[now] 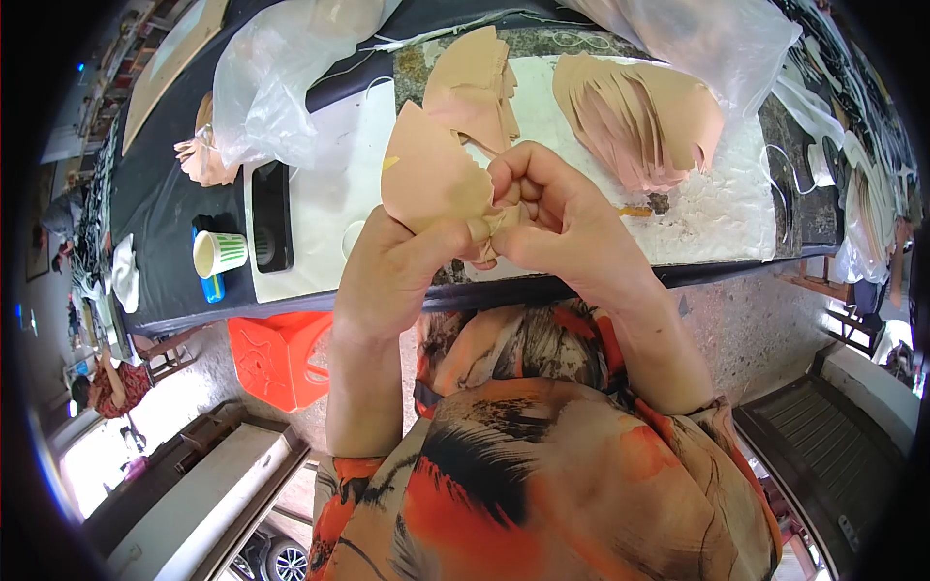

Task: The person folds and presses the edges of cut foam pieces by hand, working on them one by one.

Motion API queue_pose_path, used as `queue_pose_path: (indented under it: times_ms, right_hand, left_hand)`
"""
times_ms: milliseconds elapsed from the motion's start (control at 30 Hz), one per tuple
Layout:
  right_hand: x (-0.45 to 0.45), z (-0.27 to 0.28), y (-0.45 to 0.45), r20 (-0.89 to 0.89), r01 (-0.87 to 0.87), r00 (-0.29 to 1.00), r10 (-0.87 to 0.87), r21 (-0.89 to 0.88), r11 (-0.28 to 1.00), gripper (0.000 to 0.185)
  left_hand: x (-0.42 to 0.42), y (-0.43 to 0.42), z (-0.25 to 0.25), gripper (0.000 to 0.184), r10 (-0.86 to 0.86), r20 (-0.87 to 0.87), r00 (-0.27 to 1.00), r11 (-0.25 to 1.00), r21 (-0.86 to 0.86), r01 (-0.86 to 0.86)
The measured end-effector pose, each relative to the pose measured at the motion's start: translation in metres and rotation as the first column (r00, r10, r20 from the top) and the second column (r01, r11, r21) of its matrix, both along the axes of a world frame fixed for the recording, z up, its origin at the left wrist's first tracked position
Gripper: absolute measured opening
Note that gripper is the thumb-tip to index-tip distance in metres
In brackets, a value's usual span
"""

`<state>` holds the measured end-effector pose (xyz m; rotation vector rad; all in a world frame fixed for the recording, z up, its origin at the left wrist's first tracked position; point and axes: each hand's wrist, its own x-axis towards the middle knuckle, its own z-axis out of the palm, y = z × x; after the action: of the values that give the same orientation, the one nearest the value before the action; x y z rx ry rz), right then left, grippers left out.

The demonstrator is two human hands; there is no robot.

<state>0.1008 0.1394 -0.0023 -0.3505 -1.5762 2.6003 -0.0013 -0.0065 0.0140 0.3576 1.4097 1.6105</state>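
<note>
A thin, pinkish-tan curved piece (434, 165), like leather or stiff cloth, is held up between my hands over the table's front edge. My left hand (387, 266) grips its lower edge, thumb on top. With fingers curled in, my right hand (567, 213) pinches the crumpled right edge close to the left thumb. My fingers hide the exact fold there. Just behind lies a small stack of similar tan pieces (470, 87). To the right, a thicker fanned stack of them (639, 121) rests on the white sheet (702, 228).
On the left of the table are a paper cup (220, 254), a dark phone (271, 218) and a blue object (212, 288). Plastic bags (281, 82) lie at the back. A red plastic container (276, 358) is on the floor below. Another person (114, 387) is at far left.
</note>
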Motion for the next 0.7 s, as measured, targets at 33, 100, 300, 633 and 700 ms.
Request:
queue_pose_path:
  times_ms: [33,100,300,633,700]
  right_hand:
    - [0.0,0.002,0.0,0.008,0.005,1.0,-0.004,-0.054,0.999,0.024]
    - [-0.002,0.008,-0.001,0.025,0.013,1.0,-0.009,-0.16,0.987,0.024]
    - [0.002,0.003,0.002,-0.04,-0.035,0.999,0.036,0.011,0.999,0.02]
    - [0.001,0.015,0.009,0.055,-0.042,0.998,0.043,-0.015,0.999,0.017]
    - [0.002,0.014,0.011,0.026,-0.065,0.998,0.065,-0.014,0.998,0.019]
  left_hand:
    - [0.0,0.0,0.0,0.012,0.006,0.017,1.0,1.0,-0.005,-0.006]
    - [0.0,0.001,0.001,0.012,0.005,0.027,1.0,1.0,0.017,-0.005]
    - [0.0,0.0,0.0,0.011,0.017,0.021,1.0,1.0,-0.006,-0.017]
    - [-0.003,0.0,-0.003,0.014,-0.044,-0.049,0.998,0.995,0.092,0.049]
    - [-0.003,-0.001,0.0,0.014,-0.028,-0.054,0.998,0.998,0.047,0.031]
